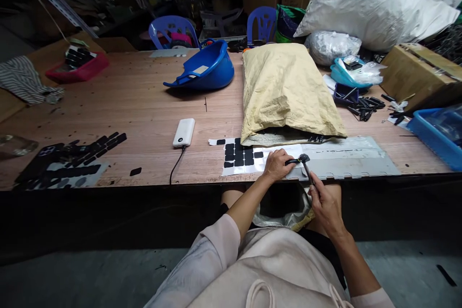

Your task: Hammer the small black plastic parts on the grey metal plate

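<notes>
My left hand [278, 164] rests at the table's front edge, fingers closed on a slim black piece [294, 160] that points right. Slanting up from my right hand [325, 204] is a thin dark tool [307, 169] with a rounded black head, held in closed fingers. That head meets or overlaps the end of the black piece; I cannot tell which. Beneath them lies a grey sheet [346, 163]. Just left of my left hand, a white backing sheet [249, 169] carries rows of black rounded-square stickers [238, 155]. An open bag [283, 219] sits between my legs, below the table.
A yellowish sack [288, 86] lies ahead, its mouth towards me. Left of it are a white power bank [184, 132] with a cable and a blue basin [212, 70]. Black pieces [366, 106], a cardboard box [418, 74] and a blue tray [433, 130] occupy the right.
</notes>
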